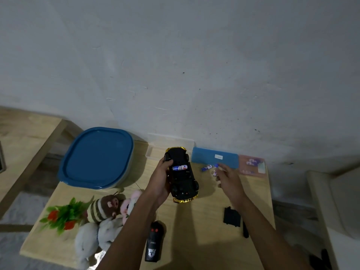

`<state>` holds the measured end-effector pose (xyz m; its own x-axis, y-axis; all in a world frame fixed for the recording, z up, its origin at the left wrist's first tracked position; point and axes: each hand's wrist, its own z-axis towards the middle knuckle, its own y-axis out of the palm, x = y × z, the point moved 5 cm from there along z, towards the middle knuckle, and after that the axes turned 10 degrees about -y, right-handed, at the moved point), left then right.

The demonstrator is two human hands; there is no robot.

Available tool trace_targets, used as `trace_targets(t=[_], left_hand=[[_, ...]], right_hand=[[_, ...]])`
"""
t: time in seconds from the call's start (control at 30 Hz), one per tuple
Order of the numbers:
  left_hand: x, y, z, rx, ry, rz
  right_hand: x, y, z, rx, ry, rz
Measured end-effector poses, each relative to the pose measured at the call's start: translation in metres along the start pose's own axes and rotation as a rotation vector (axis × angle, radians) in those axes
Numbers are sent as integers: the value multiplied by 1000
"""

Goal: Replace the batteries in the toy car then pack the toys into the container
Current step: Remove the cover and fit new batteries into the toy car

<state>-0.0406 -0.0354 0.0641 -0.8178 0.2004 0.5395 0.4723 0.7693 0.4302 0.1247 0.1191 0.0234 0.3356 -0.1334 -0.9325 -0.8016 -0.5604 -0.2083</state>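
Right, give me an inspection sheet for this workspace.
Surface: wooden table, partly in shadow.
Job's things: toy car upside down, one battery seated in it; loose batteries beside it; blue-lidded container closed; plush toys; remote control.
Clutter: black cover piece, fake plant, blue box, clear box.
Hands: left hand grips the toy car; right hand over the loose batteries, fingers' hold unclear.
Cables: thin wire near the plush toys.
Surroundings: grey wall; second wooden surface at left.
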Motion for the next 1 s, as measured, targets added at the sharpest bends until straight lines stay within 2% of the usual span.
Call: trace_targets(t=[0.07, 0.1, 0.17, 0.37, 0.5, 0.67, 0.83, 1.0], left_hand=[[1, 1, -5, -15, 1, -7], [1, 2, -7, -25, 0, -11], [1, 4, -12, -51, 5, -11], [3, 8, -29, -106, 34, 43], [6, 4, -41, -129, 64, 95], [6, -6, -45, -118, 125, 175], [-1, -14, -47, -96, 151, 161], [-6, -10, -47, -112, 186, 143]], right_hand=[[-24, 11, -25, 3, 88, 415], [-36, 15, -36, 1, 94, 540], [-55, 21, -54, 6, 67, 635], [-95, 35, -96, 14, -181, 249], [-104, 47, -108, 24, -236, 161], [-106, 60, -117, -69, -338, -188], [-110, 71, -124, -194, -323, -401], [-112, 75, -123, -144, -347, -496]])
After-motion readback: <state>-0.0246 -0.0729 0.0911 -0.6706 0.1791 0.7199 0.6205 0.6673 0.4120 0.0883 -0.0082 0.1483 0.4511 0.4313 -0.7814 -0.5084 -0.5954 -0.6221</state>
